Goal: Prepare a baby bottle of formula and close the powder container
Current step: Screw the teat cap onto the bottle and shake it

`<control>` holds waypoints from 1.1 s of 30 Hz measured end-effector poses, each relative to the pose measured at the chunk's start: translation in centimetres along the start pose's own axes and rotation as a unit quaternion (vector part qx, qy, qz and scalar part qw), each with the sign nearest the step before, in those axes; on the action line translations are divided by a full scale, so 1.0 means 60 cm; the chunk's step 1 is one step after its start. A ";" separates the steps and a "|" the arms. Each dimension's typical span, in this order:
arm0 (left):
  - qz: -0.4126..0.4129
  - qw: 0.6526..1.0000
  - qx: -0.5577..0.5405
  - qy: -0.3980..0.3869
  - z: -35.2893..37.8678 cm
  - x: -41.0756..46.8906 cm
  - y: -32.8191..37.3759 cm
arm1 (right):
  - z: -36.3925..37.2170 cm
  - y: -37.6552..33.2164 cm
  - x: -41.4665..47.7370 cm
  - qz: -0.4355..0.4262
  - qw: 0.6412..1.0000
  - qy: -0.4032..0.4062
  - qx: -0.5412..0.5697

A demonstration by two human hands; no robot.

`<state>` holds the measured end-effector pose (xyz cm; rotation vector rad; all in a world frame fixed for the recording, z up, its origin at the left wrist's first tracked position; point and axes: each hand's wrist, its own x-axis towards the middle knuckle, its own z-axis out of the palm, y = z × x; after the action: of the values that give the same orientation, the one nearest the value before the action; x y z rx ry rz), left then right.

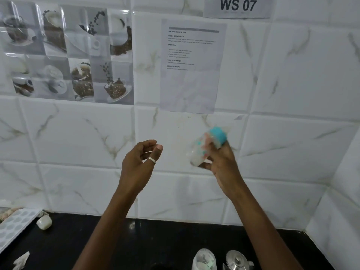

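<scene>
The right hand [221, 160] grips the baby bottle [204, 150], teal collar [219, 136] on, tilted and blurred, high above the black worktop [136, 246]: likely the mixing shake. The left hand [139, 160] hangs beside it, loosely curled, holding nothing. Next, probably, the bottle is set down and the clear container [204, 260] at the worktop's near edge, if it holds the powder, gets its lid.
</scene>
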<state>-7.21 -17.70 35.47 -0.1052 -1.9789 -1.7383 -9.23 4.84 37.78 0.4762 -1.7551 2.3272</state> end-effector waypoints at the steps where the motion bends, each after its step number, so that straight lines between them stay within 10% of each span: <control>1: 0.000 1.000 0.001 -0.001 0.000 0.000 0.000 | 0.000 -0.003 0.003 -0.005 0.999 0.025 0.044; 15: -0.002 1.000 0.001 0.004 -0.002 0.000 0.002 | -0.002 0.000 -0.003 0.021 0.992 -0.069 -0.104; 28: -0.004 1.000 -0.006 0.001 0.000 -0.006 0.005 | -0.008 0.005 0.001 -0.001 0.998 0.029 0.047; 33: -0.004 1.000 -0.001 0.006 -0.002 -0.005 0.007 | 0.000 0.015 -0.006 0.011 0.989 -0.081 -0.127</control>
<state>-6.75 -17.67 35.73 -0.0878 -1.9709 -1.7414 -9.20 4.63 36.82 0.6190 -2.1037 2.0880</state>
